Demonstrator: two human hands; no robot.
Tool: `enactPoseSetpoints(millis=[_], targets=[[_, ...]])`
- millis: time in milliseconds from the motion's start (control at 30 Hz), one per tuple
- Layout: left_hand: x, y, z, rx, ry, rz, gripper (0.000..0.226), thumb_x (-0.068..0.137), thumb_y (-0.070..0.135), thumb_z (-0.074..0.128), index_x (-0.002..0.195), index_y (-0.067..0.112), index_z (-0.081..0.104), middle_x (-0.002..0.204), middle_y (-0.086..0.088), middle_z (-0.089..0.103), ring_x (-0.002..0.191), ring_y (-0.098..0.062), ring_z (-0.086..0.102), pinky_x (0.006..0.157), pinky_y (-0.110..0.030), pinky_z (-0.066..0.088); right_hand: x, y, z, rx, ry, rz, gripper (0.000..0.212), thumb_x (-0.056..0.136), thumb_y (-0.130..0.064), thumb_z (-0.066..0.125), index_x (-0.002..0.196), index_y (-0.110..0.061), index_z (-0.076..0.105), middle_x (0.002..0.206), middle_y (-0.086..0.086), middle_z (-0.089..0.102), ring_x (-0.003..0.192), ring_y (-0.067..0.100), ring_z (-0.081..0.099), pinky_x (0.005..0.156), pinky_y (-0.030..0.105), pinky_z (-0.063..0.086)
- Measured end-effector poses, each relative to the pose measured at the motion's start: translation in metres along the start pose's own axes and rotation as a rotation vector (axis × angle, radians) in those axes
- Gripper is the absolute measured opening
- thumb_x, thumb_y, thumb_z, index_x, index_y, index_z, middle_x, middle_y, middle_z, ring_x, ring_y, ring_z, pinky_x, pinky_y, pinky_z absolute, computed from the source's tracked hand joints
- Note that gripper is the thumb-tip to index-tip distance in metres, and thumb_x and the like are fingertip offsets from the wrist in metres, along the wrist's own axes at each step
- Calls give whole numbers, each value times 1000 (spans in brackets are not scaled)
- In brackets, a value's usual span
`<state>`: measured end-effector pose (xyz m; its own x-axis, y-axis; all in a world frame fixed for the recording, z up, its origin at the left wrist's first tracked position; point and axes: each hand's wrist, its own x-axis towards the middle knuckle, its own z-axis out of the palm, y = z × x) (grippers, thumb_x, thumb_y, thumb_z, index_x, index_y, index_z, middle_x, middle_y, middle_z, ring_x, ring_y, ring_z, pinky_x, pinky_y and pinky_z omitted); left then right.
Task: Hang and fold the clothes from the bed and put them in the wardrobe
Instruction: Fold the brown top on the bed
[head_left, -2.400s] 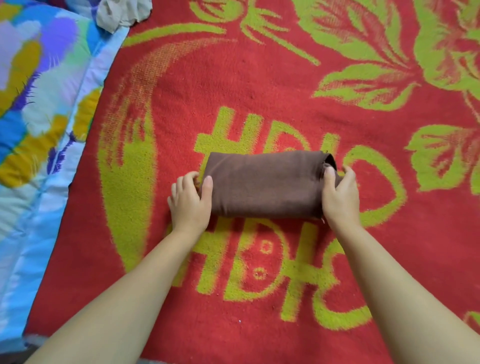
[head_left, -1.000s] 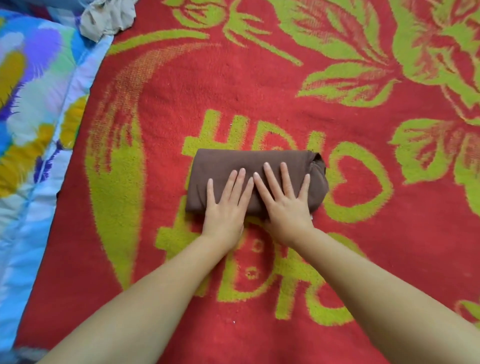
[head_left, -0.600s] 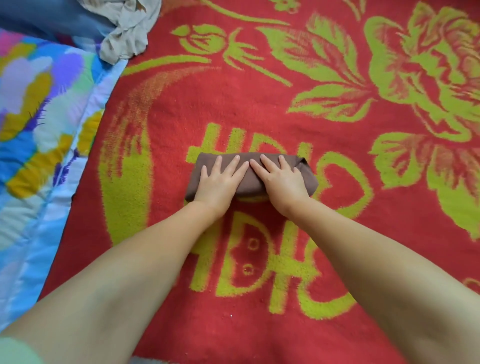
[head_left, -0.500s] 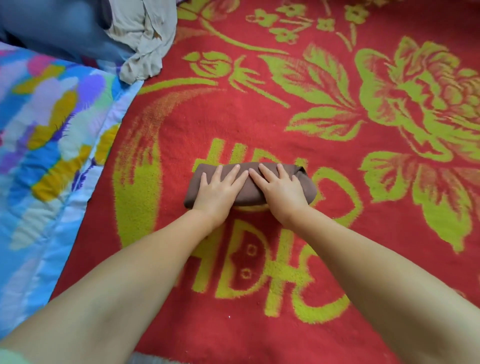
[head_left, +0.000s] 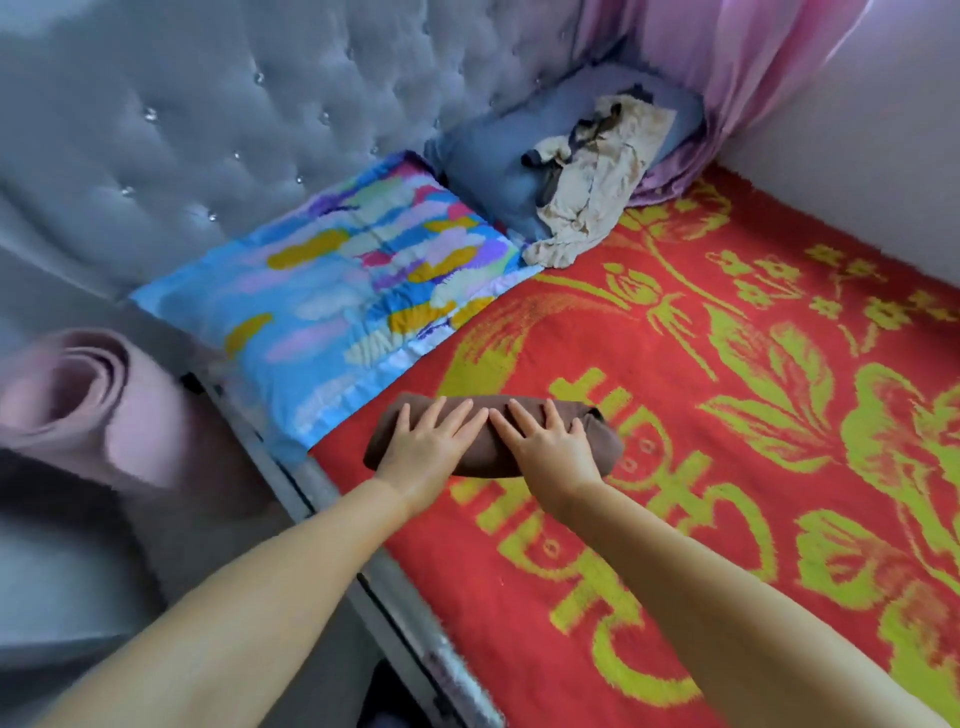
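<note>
A brown garment (head_left: 597, 441), folded into a compact bundle, lies on the red and green blanket (head_left: 675, 415) near the bed's left side. My left hand (head_left: 431, 441) and my right hand (head_left: 550, 447) lie flat on top of it, side by side, fingers straight and spread, pressing down. A crumpled beige garment (head_left: 587, 208) with some dark cloth on it lies on a blue-grey pillow (head_left: 488, 161) at the head of the bed. No wardrobe is in view.
A colourful patterned pillow (head_left: 337, 291) lies left of the bundle against the grey tufted headboard (head_left: 208, 119). A rolled pink mat (head_left: 78, 405) stands off the bed's left edge. Pink curtains (head_left: 727, 62) hang at the far corner beside a pale wall (head_left: 857, 156).
Both hands moved from the bundle's ends onto its top and pressed it flatter. The view has since lifted and turned, showing the headboard, pillows and mat.
</note>
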<state>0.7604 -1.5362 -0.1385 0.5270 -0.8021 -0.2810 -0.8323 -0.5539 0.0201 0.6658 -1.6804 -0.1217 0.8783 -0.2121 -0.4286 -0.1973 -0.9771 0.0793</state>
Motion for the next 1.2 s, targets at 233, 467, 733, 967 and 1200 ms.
enactPoseSetpoints(millis=[233,467,733,967,1200], targets=[[-166,-46,28,-111,-47,-384,83,92,-1,46,153,25,-4,162,3,-1,148,-27,3,116,-57,12,-26,-140,-18,-165,19,-356,71,99,-13,40,153,-29,-4,161,-1,1,146,38,6,110,57,24],[-373,-105,66,-186,-18,-766,78,93,-1,44,154,22,1,161,1,2,147,-28,7,115,-59,14,-76,-340,-30,-292,81,-734,83,93,-6,47,153,-29,-6,161,-1,0,146,37,5,112,55,23],[-603,-147,127,-239,-12,-981,77,93,-2,44,154,21,4,161,-2,4,147,-29,8,115,-60,12,-177,-557,-1,-334,70,-943,81,95,-8,45,152,-33,-7,161,-3,-2,147,35,4,116,53,19],[-779,-186,182,-248,-34,-1125,79,90,-3,48,153,24,7,160,-4,9,146,-29,12,114,-59,15,-257,-727,28,-341,4,-1105,83,94,-2,46,152,-32,-6,162,-1,0,147,36,2,117,54,15],[-845,-233,233,-381,-151,-1192,88,88,3,56,153,22,0,160,-4,5,146,-31,9,115,-57,14,-260,-830,46,-434,-74,-1181,84,93,-1,45,152,-31,-6,162,-2,-1,147,34,2,118,53,13]])
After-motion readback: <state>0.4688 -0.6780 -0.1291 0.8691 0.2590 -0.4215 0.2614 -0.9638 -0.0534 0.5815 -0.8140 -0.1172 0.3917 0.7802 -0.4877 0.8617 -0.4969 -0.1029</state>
